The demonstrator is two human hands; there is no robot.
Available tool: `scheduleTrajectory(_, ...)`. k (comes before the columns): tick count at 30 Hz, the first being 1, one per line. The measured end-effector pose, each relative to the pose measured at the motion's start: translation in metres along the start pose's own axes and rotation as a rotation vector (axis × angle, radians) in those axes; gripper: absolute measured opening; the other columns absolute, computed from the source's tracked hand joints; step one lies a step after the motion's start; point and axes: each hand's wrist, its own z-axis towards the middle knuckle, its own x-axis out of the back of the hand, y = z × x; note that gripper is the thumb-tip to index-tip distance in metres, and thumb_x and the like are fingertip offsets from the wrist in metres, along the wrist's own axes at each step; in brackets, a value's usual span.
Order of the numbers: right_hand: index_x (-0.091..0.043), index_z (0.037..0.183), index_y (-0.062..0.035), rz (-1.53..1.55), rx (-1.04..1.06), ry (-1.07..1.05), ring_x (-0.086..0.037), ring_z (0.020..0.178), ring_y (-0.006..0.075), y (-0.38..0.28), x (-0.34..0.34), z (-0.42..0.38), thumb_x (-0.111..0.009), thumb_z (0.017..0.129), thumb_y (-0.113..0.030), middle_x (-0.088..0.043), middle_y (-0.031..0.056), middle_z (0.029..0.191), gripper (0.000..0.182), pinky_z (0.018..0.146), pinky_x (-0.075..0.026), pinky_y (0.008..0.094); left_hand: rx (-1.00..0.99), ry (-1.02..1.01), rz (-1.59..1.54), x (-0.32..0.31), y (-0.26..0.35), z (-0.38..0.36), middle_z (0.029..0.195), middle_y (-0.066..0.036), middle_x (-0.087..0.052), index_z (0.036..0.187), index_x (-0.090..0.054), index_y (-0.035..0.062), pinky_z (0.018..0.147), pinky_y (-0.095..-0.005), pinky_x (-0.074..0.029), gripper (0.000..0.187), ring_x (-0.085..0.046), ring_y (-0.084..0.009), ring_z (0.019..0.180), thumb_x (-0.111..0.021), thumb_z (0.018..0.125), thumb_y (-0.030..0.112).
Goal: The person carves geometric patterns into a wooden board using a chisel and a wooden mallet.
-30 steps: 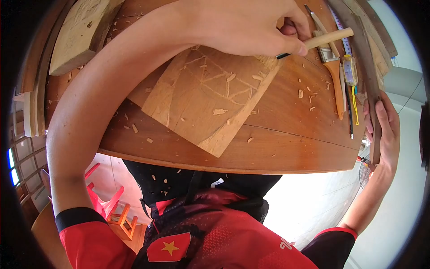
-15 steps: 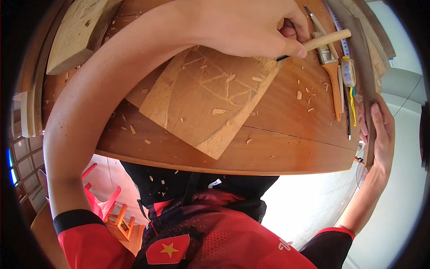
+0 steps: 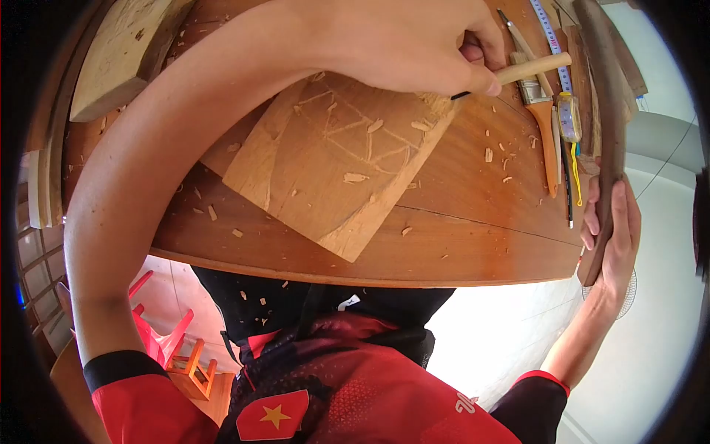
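My left hand [image 3: 429, 52] is closed on a chisel [image 3: 534, 68] with a pale round wooden handle. The chisel's dark tip shows at the upper right edge of a flat wooden board [image 3: 296, 200], whose face bears carved lines and loose chips. At the right, my right hand [image 3: 620, 229] wraps round the lower part of a long dark wooden bar [image 3: 611, 111], which stretches up past the table's right side. Part of the left fingers is hidden behind the hand itself.
On the brown table [image 3: 473, 244] lie a flat brush [image 3: 545, 133], a tape measure [image 3: 568, 115] with its tape out, pencils and scattered chips. A thick wood block [image 3: 122, 63] sits at the upper left. Red and orange stools [image 3: 194, 370] stand below the table at left.
My right hand has shifted slightly down and left with the dark bar, whose lower end now shows beside the wrist. My left hand keeps its hold on the chisel.
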Motion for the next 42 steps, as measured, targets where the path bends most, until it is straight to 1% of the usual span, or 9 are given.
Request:
scheduleTrajectory(3, -0.053, 0.136, 0.0008, 0.036, 0.01, 0.028, -0.046, 0.058, 0.0027, -0.002, -0.008, -0.002, -0.046, 0.112, -0.033, -0.057, 0.0017, 0.089, 0.042, 0.044, -0.038, 0.0194, 0.099, -0.052, 0.004, 0.009, 0.01, 0.002, 0.092, -0.008, -0.072, 0.114, -0.073, 0.0054, 0.079, -0.0379, -0.053, 0.031, -0.068, -0.0234, 0.087, -0.062, 0.099, 0.03)
scheduleTrajectory(12, -0.054, 0.129, 0.0006, -0.086, -0.046, -0.075, -0.045, 0.058, 0.0022, -0.001, -0.009, -0.012, -0.046, 0.112, -0.034, -0.057, 0.0006, 0.093, 0.039, 0.044, -0.037, 0.0183, -0.037, 0.025, 0.036, 0.001, -0.004, -0.008, 0.098, -0.009, -0.074, 0.118, -0.073, 0.0081, 0.084, -0.04, -0.053, 0.033, -0.07, -0.0243, 0.092, -0.061, 0.099, 0.033)
scheduleTrajectory(15, -0.054, 0.131, 0.0009, 0.081, 0.033, 0.144, -0.045, 0.056, 0.0022, -0.005, -0.008, -0.013, -0.046, 0.112, -0.033, -0.057, 0.0004, 0.091, 0.04, 0.044, -0.037, 0.0182, -0.054, 0.008, 0.014, 0.001, -0.005, -0.009, 0.101, -0.009, -0.074, 0.119, -0.073, 0.0078, 0.084, -0.04, -0.053, 0.033, -0.07, -0.0246, 0.093, -0.062, 0.1, 0.033)
scheduleTrajectory(20, -0.053, 0.134, 0.0014, -0.11, -0.027, -0.108, -0.045, 0.058, 0.0018, -0.003, 0.007, -0.017, -0.046, 0.112, -0.033, -0.058, 0.0012, 0.092, 0.041, 0.044, -0.037, 0.0186, -0.161, 0.066, 0.045, -0.004, -0.012, -0.011, 0.102, -0.009, -0.074, 0.119, -0.073, 0.0076, 0.086, -0.04, -0.053, 0.032, -0.07, -0.0246, 0.095, -0.062, 0.1, 0.032)
scheduleTrajectory(23, -0.053, 0.134, 0.0023, 0.105, 0.039, 0.123, -0.046, 0.057, 0.0021, -0.004, -0.007, -0.023, -0.047, 0.112, -0.031, -0.057, 0.002, 0.091, 0.04, 0.043, -0.038, 0.0187, -0.155, -0.008, 0.005, 0.004, -0.012, -0.009, 0.104, -0.009, -0.074, 0.12, -0.072, 0.0075, 0.087, -0.0407, -0.053, 0.032, -0.07, -0.0244, 0.096, -0.062, 0.1, 0.032)
scheduleTrajectory(28, -0.051, 0.14, 0.004, 0.006, 0.025, 0.036, -0.045, 0.057, 0.0022, 0.004, -0.004, -0.027, -0.044, 0.113, -0.03, -0.056, 0.0016, 0.089, 0.044, 0.043, -0.038, 0.018, -0.215, 0.072, 0.055, -0.004, -0.012, -0.016, 0.106, -0.01, -0.074, 0.12, -0.072, 0.0068, 0.087, -0.0406, -0.053, 0.032, -0.07, -0.0233, 0.097, -0.063, 0.101, 0.032)
scheduleTrajectory(33, -0.052, 0.138, 0.0043, 0.035, 0.067, 0.137, -0.046, 0.057, 0.0013, -0.006, -0.01, -0.029, -0.043, 0.113, -0.029, -0.057, 0.0019, 0.089, 0.043, 0.043, -0.037, 0.0181, -0.189, -0.182, -0.274, 0.018, -0.019, -0.003, 0.106, -0.012, -0.074, 0.121, -0.071, 0.0062, 0.085, -0.0421, -0.054, 0.03, -0.071, -0.0226, 0.091, -0.063, 0.103, 0.029)
scheduleTrajectory(37, -0.052, 0.138, 0.0041, -0.002, 0.066, 0.082, -0.046, 0.057, 0.0012, -0.001, -0.008, -0.031, -0.044, 0.112, -0.03, -0.059, 0.0028, 0.089, 0.043, 0.043, -0.037, 0.0181, -0.416, 0.048, -0.154, -0.01, -0.035, 0.002, 0.108, -0.014, -0.075, 0.122, -0.071, 0.0062, 0.086, -0.0431, -0.055, 0.031, -0.073, -0.0244, 0.088, -0.063, 0.103, 0.029)
scheduleTrajectory(42, -0.054, 0.135, 0.0026, -0.034, 0.066, 0.04, -0.046, 0.056, 0.0015, -0.004, -0.005, -0.03, -0.044, 0.112, -0.03, -0.059, 0.0028, 0.089, 0.041, 0.042, -0.036, 0.0177, -0.249, -0.029, -0.065, 0.006, -0.02, -0.004, 0.114, -0.015, -0.075, 0.124, -0.071, 0.0084, 0.092, -0.0441, -0.054, 0.032, -0.071, -0.0306, 0.102, -0.062, 0.102, 0.031)
